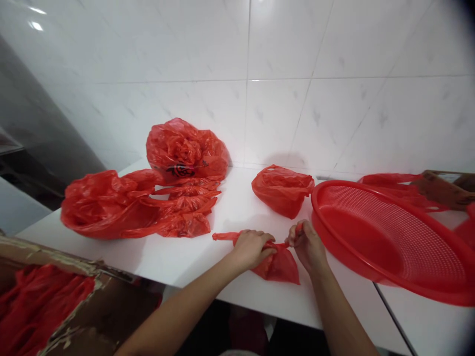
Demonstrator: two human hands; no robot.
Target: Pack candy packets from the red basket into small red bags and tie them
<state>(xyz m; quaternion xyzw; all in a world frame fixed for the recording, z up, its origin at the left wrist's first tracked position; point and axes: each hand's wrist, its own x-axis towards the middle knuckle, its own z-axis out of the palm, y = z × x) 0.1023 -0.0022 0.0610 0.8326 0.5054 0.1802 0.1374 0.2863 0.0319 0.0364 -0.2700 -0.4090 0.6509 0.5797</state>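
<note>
A small red plastic bag (276, 269) lies on the white table near its front edge, between my two hands. My left hand (253, 249) rests on top of it, fingers curled over the plastic and closed on its gathered upper part. One handle of the bag sticks out to the left, past my wrist. My right hand (306, 244) is closed in a pinch on the other handle, pulled out to the right. Just behind stands another red plastic bag (284, 193), its top loosely gathered. What is inside the bags cannot be made out.
A red plastic basket (356, 242) stands close by my right hand. Several red bags (111, 205) pile up at left, beside a large bag (185, 153) against the tiled wall. A torn cardboard box (118, 301) with red bags stands front left. More red plastic (401, 190) lies behind the basket.
</note>
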